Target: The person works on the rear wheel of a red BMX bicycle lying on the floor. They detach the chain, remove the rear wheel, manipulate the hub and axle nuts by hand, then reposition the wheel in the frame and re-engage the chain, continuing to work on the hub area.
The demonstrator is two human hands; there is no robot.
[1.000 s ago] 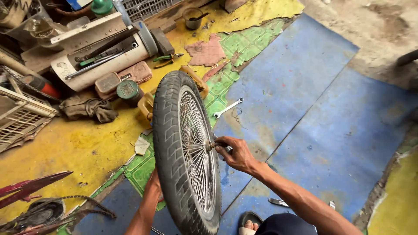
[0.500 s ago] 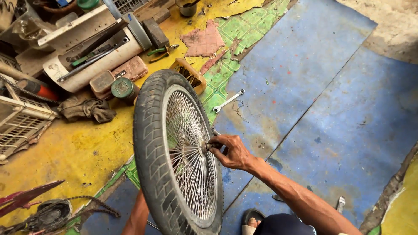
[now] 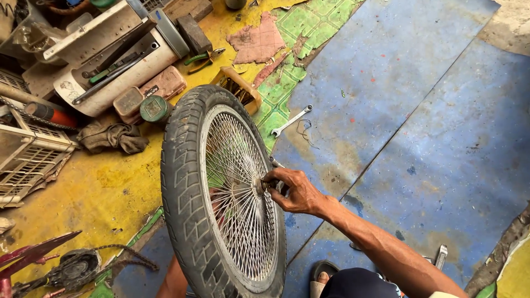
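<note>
A spoked wheel with a black tyre (image 3: 182,182) stands upright on the floor in front of me. My right hand (image 3: 295,190) is at the hub (image 3: 259,186), fingers pinched on the axle end. My left arm (image 3: 174,281) reaches up behind the wheel from the lower left; the hand itself is hidden by the tyre and spokes. A silver spanner (image 3: 291,120) lies on the blue floor just beyond the wheel, with a bit of thin wire beside it.
A cream tool tray (image 3: 110,60), small tins, a green round tin (image 3: 154,107), pliers (image 3: 201,58) and a rag (image 3: 113,137) crowd the yellow floor at upper left. A white crate (image 3: 27,154) sits left. A chain and red frame part lie lower left. Another tool (image 3: 439,256) lies lower right.
The view has shifted so the wheel sits more to the left and shows more of its spoked face. My right hand stays at the hub.
</note>
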